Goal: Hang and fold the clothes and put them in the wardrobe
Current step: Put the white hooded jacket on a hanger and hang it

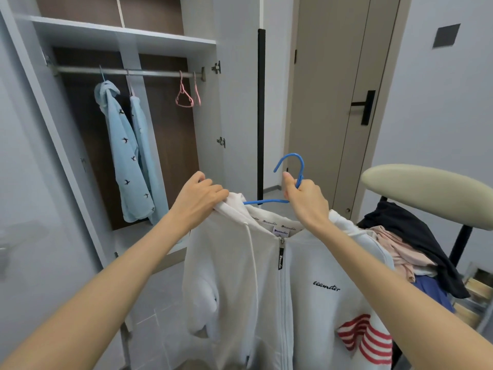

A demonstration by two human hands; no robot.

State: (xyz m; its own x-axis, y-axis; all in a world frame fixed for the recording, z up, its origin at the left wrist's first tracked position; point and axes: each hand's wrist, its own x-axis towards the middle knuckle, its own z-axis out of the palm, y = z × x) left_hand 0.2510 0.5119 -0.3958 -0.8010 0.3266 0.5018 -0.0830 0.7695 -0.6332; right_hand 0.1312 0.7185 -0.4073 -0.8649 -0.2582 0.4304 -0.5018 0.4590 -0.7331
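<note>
A white zip hoodie with black lettering and red stripes hangs in front of me on a blue hanger. My right hand grips the hanger just below its hook. At the hoodie's left shoulder, my left hand pinches the fabric of the hood. The open wardrobe stands ahead on the left, with a metal rail across it. Two light blue garments hang from the rail on its left part.
Two bare pink hangers hang at the rail's right end. A chair on the right holds a pile of clothes in black, pink and blue. A closed beige door is ahead right. Grey tiled floor lies below.
</note>
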